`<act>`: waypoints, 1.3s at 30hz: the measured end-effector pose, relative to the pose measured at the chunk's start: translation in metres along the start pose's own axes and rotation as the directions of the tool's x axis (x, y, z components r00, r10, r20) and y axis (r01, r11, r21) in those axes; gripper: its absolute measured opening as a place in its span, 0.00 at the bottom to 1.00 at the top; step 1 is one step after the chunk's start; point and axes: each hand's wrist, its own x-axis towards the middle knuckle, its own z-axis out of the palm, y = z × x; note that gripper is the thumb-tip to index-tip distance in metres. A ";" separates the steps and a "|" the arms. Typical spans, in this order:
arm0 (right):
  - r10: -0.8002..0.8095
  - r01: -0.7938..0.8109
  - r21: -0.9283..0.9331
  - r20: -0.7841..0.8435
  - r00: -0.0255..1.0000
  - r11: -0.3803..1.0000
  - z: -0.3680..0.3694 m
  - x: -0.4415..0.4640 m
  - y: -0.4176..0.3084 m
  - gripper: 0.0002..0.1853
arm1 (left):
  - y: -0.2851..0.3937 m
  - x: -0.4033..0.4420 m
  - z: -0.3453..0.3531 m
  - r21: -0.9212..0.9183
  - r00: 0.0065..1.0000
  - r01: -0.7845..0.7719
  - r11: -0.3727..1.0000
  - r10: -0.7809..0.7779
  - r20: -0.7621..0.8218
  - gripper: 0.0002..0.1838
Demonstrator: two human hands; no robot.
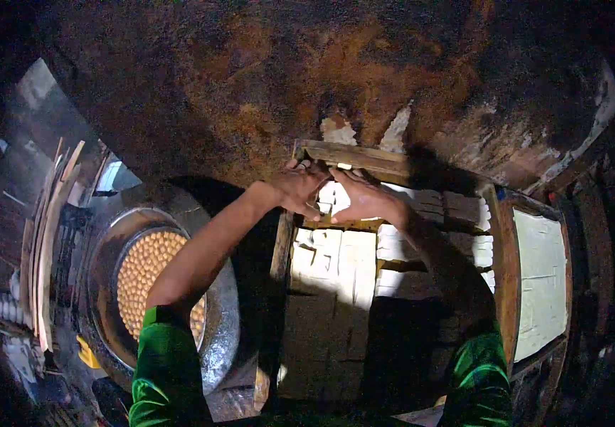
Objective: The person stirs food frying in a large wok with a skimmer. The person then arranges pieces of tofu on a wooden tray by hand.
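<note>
White blocks (pixel 327 196) between half-curled fingers (pixel 308 209) of left hand (pixel 297 188) and right hand (pixel 366 200), grip or mere touch unclear.

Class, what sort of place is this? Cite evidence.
Probably a small food workshop: a large pan of round golden pieces, a wooden tray of white blocks, and a darkened wall.

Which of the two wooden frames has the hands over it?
The larger frame, on the left: the left hand and right hand are near its far left corner. The smaller frame has none.
</note>
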 end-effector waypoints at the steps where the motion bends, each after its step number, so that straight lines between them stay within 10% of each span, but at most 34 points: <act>1: 0.000 0.000 0.011 0.011 1.000 1.000 -0.006 -0.001 -0.007 0.59 | 0.004 -0.005 -0.014 -0.001 0.998 0.037 0.999 -0.037 0.058 0.46; 5: 0.060 -0.059 -0.060 0.011 0.998 0.996 -0.008 0.004 -0.035 0.59 | -0.009 -0.006 -0.026 0.144 0.949 0.102 0.984 -0.140 0.283 0.43; 17: 0.067 -0.074 0.082 0.085 0.994 0.994 0.012 0.024 -0.014 0.45 | -0.004 0.020 0.007 0.416 0.954 0.065 0.907 -0.179 0.242 0.42; 19: 0.089 -0.082 -0.153 0.038 0.995 0.985 0.002 0.020 -0.029 0.44 | 0.014 0.007 -0.022 0.286 0.944 0.126 0.950 -0.203 0.260 0.42; 20: 0.012 -0.063 -0.214 -0.231 0.973 0.975 0.011 0.008 -0.034 0.39 | 0.007 0.017 -0.005 0.400 0.941 0.115 0.910 -0.229 0.251 0.43; 25: -0.082 0.102 0.054 -0.294 0.952 0.993 0.005 -0.010 -0.063 0.23 | -0.007 0.032 0.006 0.342 0.853 0.101 0.934 -0.259 0.453 0.44; 27: -0.161 0.253 0.190 -0.397 0.904 0.949 0.019 -0.024 -0.078 0.20 | -0.009 0.021 0.018 0.299 0.987 0.086 0.951 -0.122 0.106 0.39; 29: -0.016 -0.003 0.301 0.059 0.998 0.954 0.024 -0.037 -0.103 0.21 | 0.001 0.021 0.002 0.339 0.968 0.085 0.937 -0.157 0.193 0.36; 31: -0.062 0.048 0.142 0.091 0.994 0.989 0.029 -0.043 -0.128 0.27 | -0.001 0.029 -0.001 0.377 0.899 0.067 0.924 -0.220 0.378 0.35; 34: -0.150 0.153 0.041 -0.066 0.986 0.987 0.055 -0.041 -0.121 0.28 | -0.026 0.035 0.038 0.404 0.963 0.087 0.911 -0.180 0.201 0.35; 38: 0.009 -0.054 0.230 0.193 0.981 0.972 0.028 -0.025 -0.123 0.23 | -0.041 0.022 0.045 0.310 0.982 -0.001 0.951 -0.057 0.179 0.37; 39: 0.029 -0.124 0.342 0.269 0.963 0.932 0.020 -0.022 -0.123 0.21 | -0.023 0.003 0.009 0.053 0.998 0.021 0.998 -0.024 0.056 0.35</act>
